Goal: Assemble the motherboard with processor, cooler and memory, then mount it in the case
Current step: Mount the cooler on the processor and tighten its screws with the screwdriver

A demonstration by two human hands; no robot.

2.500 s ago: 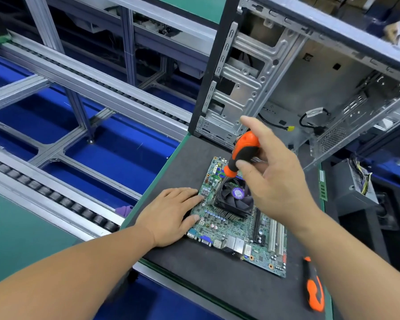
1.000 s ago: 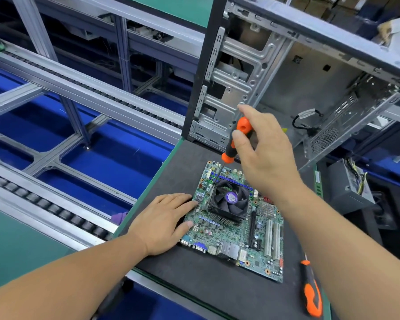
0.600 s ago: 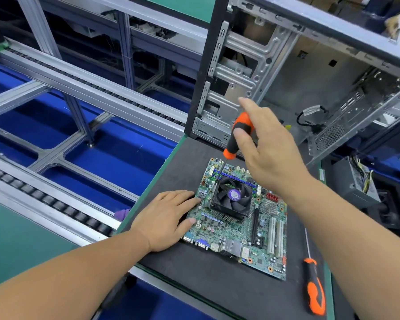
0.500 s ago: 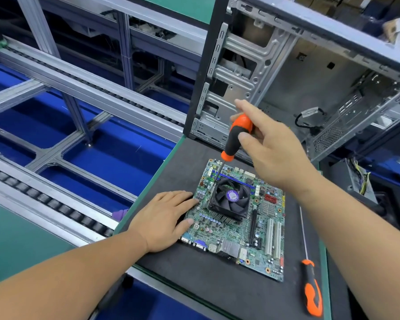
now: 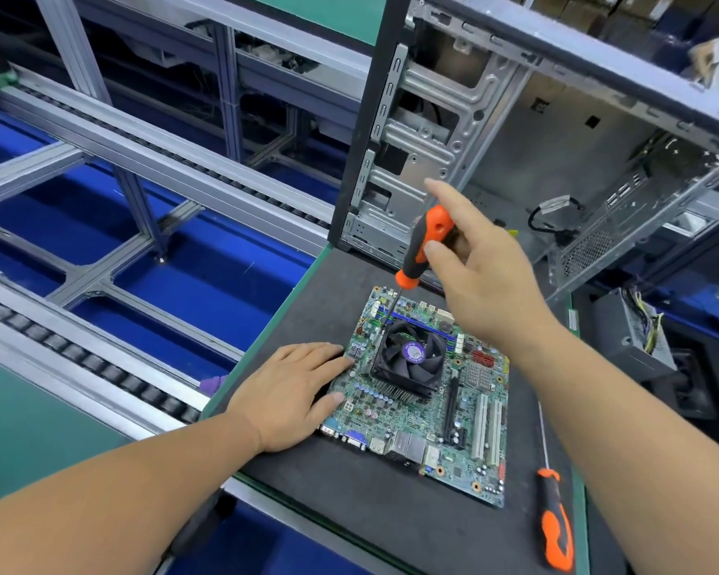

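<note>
Cooler [image 5: 407,359] sits on the motherboard [image 5: 465,412]; right hand [image 5: 486,280] grips a screwdriver [image 5: 426,242] (fastening its upper-left corner), left hand [image 5: 291,392] rests flat, case [image 5: 515,139] mounting remains.

Green motherboard [image 5: 428,412] flat on dark mat, black fan cooler [image 5: 407,359] mounted, open metal case [image 5: 515,159] behind

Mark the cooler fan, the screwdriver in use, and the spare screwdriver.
cooler fan [image 5: 414,351]: head view, purple hub label.
screwdriver in use [image 5: 426,238]: head view, orange-black handle.
spare screwdriver [image 5: 556,529]: head view, handle lying on the mat.
</note>
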